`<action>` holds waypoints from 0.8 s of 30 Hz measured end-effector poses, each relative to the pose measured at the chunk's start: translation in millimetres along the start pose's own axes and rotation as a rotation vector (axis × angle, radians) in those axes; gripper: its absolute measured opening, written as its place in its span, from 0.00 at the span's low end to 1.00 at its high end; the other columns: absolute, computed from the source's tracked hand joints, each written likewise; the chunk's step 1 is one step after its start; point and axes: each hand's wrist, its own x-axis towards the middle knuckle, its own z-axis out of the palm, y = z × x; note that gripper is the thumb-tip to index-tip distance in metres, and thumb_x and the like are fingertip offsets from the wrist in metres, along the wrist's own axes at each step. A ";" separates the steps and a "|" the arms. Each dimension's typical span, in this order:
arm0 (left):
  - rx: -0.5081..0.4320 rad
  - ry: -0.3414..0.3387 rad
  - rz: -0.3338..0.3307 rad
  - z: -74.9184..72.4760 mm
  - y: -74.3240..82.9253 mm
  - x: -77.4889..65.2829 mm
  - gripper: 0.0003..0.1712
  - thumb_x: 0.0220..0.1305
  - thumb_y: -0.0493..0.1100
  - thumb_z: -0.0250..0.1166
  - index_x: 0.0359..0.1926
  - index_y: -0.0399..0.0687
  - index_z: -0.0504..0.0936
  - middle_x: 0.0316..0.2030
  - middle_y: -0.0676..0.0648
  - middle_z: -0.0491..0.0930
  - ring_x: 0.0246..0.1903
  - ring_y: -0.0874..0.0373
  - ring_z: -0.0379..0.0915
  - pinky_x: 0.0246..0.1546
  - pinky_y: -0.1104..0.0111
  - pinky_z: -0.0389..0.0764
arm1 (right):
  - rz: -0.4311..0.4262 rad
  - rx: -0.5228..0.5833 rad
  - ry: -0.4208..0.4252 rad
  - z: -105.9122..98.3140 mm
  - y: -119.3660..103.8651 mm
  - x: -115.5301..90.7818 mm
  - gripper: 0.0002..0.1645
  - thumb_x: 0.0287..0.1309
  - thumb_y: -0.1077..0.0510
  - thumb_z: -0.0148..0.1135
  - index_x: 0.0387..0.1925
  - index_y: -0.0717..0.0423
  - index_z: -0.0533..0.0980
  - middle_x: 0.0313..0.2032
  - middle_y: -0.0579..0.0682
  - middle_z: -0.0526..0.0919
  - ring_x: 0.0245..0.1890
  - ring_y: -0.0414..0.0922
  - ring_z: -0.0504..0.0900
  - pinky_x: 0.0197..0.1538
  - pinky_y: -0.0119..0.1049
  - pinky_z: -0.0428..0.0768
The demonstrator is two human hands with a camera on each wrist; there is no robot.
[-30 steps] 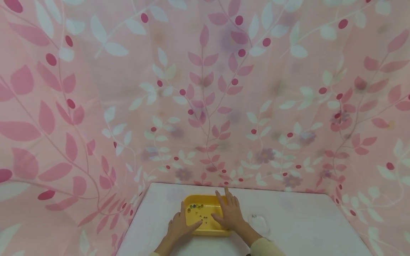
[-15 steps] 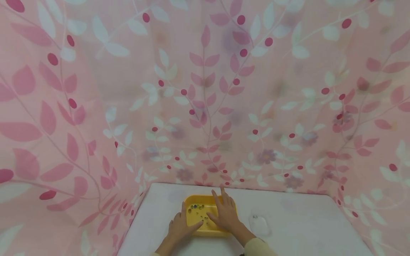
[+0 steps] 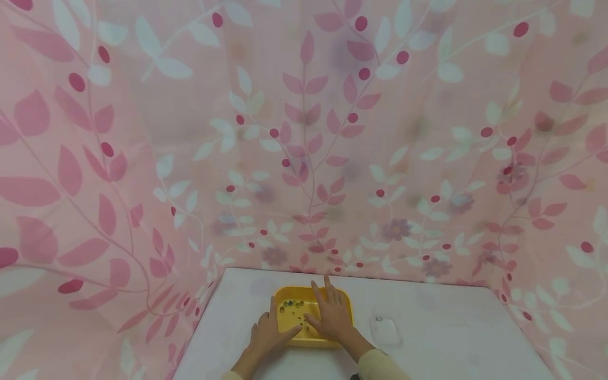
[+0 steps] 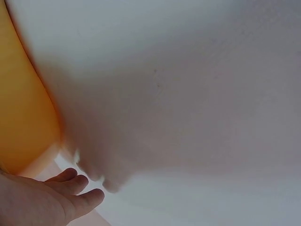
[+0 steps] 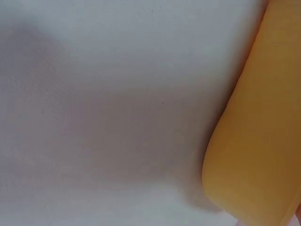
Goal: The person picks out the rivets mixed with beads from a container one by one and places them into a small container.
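A yellow tray [image 3: 313,343] sits on the white table in the head view. Several marble-like beads [image 3: 290,303] lie in its far left part, and smaller beads [image 3: 304,321] are scattered near its middle. My left hand [image 3: 267,332] is at the left side, index finger along the rim and thumb reaching over the near corner. In the left wrist view, its other fingers [image 4: 87,201] extend loosely beside the tray's outer wall [image 4: 23,103]. My right hand [image 3: 334,319] spreads over the tray's right half, fingers pointing away and thumb toward the small beads; it hides that part.
Right of the tray stands a small clear container [image 3: 386,331] with a few tiny pieces at its far left corner. The white table [image 3: 446,338] meets a pink leaf-patterned curtain [image 3: 304,158] at the back and sides. In the right wrist view, the tray's wall [image 5: 258,141] fills the right side.
My right hand has shifted a little to the left over the tray, its thumb closer to the small beads. The left hand stays at the tray's left side.
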 end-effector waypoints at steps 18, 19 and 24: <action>0.024 0.017 0.023 -2.3 1.6 3.5 0.74 0.46 0.78 0.66 0.78 0.39 0.42 0.58 0.30 0.73 0.58 0.36 0.70 0.58 0.34 0.64 | -0.009 0.057 -0.027 5.8 -7.2 3.1 0.54 0.58 0.33 0.64 0.77 0.46 0.52 0.77 0.63 0.41 0.68 0.63 0.63 0.67 0.64 0.64; 0.025 0.023 0.026 -2.6 1.8 3.5 0.74 0.46 0.78 0.66 0.78 0.39 0.43 0.58 0.30 0.73 0.57 0.36 0.71 0.58 0.34 0.65 | -0.008 0.062 -0.028 6.2 -7.3 3.4 0.54 0.58 0.34 0.64 0.77 0.46 0.52 0.77 0.63 0.42 0.68 0.63 0.63 0.67 0.64 0.64; 0.013 0.023 0.020 0.6 0.1 0.0 0.73 0.47 0.77 0.67 0.77 0.38 0.43 0.58 0.29 0.73 0.57 0.34 0.71 0.57 0.32 0.64 | -0.011 0.076 -0.049 9.4 -7.9 0.7 0.52 0.59 0.34 0.63 0.77 0.46 0.53 0.77 0.63 0.42 0.69 0.63 0.62 0.67 0.64 0.63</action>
